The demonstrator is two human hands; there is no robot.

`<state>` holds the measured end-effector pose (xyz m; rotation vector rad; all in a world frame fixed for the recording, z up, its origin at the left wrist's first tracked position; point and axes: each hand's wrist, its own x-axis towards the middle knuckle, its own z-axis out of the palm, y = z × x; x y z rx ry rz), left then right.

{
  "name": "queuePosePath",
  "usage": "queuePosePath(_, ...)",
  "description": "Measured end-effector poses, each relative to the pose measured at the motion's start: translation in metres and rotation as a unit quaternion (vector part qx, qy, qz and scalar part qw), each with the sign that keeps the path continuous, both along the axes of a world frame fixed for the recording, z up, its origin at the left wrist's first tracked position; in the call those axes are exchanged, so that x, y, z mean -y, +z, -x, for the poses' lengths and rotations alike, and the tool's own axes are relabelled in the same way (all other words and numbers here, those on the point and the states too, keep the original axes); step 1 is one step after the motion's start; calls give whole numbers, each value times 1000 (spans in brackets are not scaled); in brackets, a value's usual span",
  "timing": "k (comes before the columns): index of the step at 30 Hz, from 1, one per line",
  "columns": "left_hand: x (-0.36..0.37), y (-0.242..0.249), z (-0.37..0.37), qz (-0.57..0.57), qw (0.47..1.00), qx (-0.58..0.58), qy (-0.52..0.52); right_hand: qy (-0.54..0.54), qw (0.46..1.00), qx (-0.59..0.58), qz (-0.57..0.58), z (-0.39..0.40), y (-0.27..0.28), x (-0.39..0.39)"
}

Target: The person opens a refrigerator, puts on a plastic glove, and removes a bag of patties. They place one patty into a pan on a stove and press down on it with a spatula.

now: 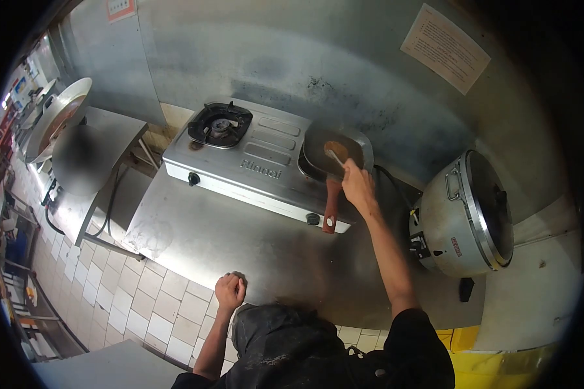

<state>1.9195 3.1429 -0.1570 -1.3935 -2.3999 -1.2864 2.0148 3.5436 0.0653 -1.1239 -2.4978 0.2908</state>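
My right hand [355, 185] is closed around a small pale utensil [335, 157], whose exact kind I cannot make out. Its tip touches a round brown piece of food [336, 150] in a dark, squarish frying pan [355, 144]. The pan sits on the right burner of a silver two-burner gas stove [266, 152], and its reddish-brown handle [331, 204] points toward me, beside my right wrist. At the front edge of the steel table [253, 243], my left hand [230, 290] rests curled in a fist, with nothing visible in it.
A large lidded metal cooker [451, 217] stands on the table to the right. The stove's left burner [220, 125] holds no pan. Further left, a big wok [58, 120] and a blurred round shape [78, 159] are by a side table. A steel wall [266, 52] rises behind the stove.
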Motion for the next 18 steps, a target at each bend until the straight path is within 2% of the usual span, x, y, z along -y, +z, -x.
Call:
queuePosePath(7, -1, -6, -1, -4, 1000, -10, -6, -39, 999, 11, 11, -9, -2, 9)
queuePosePath(10, -2, -2, -2, -12, 1000, -11, -3, -37, 999, -15, 18, -13, -2, 8)
queuePosePath(12, -2, -1, -2, -10, 1000, 2, -9, -43, 996, -71, 8, -16, 3, 7)
queuePosePath(18, -3, -1, -2, -9, 1000, -5, -14, -57, 997, -54, 3, -24, -14, 3)
